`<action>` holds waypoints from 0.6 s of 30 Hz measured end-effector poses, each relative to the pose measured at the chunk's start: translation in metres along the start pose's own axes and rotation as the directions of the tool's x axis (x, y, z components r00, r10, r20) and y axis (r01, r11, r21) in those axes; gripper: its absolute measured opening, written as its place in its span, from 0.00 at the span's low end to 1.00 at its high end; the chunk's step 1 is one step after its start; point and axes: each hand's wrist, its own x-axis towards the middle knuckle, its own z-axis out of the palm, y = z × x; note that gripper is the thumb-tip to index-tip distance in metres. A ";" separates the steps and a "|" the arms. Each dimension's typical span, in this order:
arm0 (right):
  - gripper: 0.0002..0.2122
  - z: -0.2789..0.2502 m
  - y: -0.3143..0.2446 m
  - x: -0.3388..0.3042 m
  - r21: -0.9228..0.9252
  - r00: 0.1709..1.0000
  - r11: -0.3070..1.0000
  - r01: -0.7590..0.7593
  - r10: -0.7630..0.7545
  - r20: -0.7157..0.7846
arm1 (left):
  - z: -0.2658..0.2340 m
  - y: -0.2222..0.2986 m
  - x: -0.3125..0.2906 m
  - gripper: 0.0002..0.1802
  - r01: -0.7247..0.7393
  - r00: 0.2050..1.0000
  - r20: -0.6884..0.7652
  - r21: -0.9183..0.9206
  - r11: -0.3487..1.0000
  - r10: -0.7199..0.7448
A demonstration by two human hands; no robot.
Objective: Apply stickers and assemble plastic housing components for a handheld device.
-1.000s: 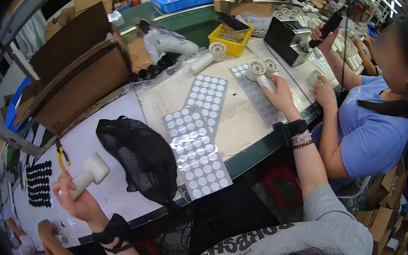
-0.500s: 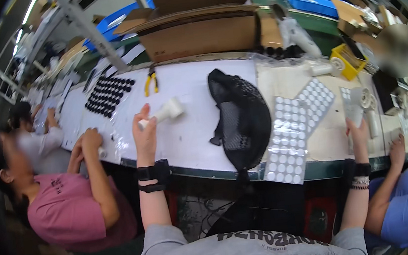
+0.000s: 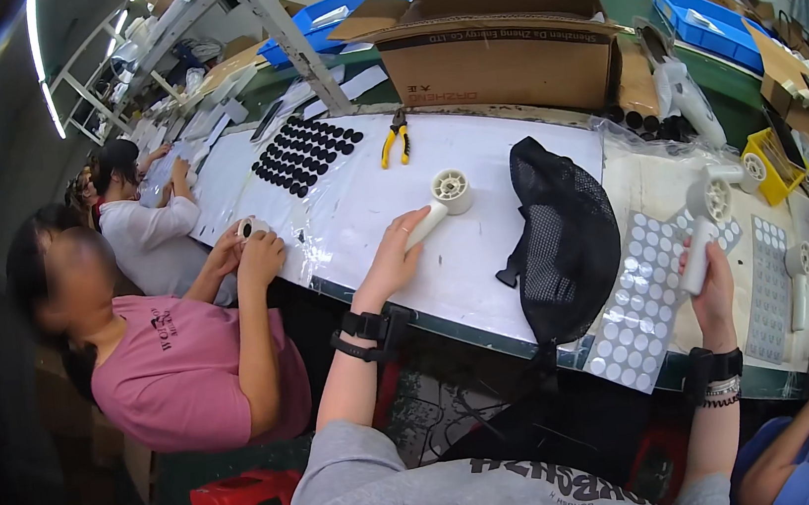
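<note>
My left hand (image 3: pixel 393 262) is closed round the handle of a white handheld fan (image 3: pixel 452 191), whose round vented head is over the white tabletop. In my right hand (image 3: pixel 716 285) is a second white handheld fan (image 3: pixel 715 201), gripped by its handle and tilted, head away from me. It is just above the right edge of a sheet of round pale stickers (image 3: pixel 630 334). Between my hands lies a black mesh bag-like thing (image 3: pixel 569 249). Beyond my left hand, pliers with yellow handles (image 3: pixel 396 142) rest on the table.
Black round caps (image 3: pixel 306 154) stand in rows at the far left. A cardboard box (image 3: pixel 503 62) borders the back. On the right are another sticker sheet (image 3: pixel 766 291), a yellow bin (image 3: pixel 776 168) and another fan (image 3: pixel 799 262). A co-worker in a pink shirt (image 3: pixel 188 367) sits close on my left.
The view has swung left. My right hand has come leftward with its fan, to the sticker sheet's edge. The fan in my left hand has turned so its vented face shows.
</note>
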 end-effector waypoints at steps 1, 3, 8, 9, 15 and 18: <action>0.15 0.013 0.005 0.005 0.013 0.999 1.000 0.008 -0.008 -0.048 | -0.002 -0.003 -0.003 0.32 0.007 1.000 -0.007 0.012 1.000 -0.007; 0.14 0.016 0.011 0.018 -0.001 0.998 1.000 0.012 -0.012 0.056 | -0.005 -0.009 -0.006 0.32 0.026 1.000 -0.011 0.131 0.991 -0.024; 0.13 -0.005 0.022 0.043 -0.011 0.995 1.000 0.018 -0.017 0.098 | -0.001 0.026 0.011 0.29 -0.080 0.983 -0.135 0.304 0.949 0.126; 0.13 -0.009 0.021 0.045 -0.002 0.996 0.999 0.032 -0.032 0.081 | -0.001 0.036 0.017 0.27 -0.122 0.960 -0.207 0.297 0.947 0.188; 0.14 -0.011 0.011 0.043 -0.017 0.988 0.993 0.116 -0.117 -0.103 | 0.019 0.074 0.040 0.21 -0.169 0.928 -0.300 0.190 0.967 0.221; 0.13 -0.028 0.023 0.053 -0.055 0.989 0.991 0.121 -0.125 -0.080 | 0.032 0.087 0.048 0.20 -0.243 0.894 -0.350 0.142 0.960 0.278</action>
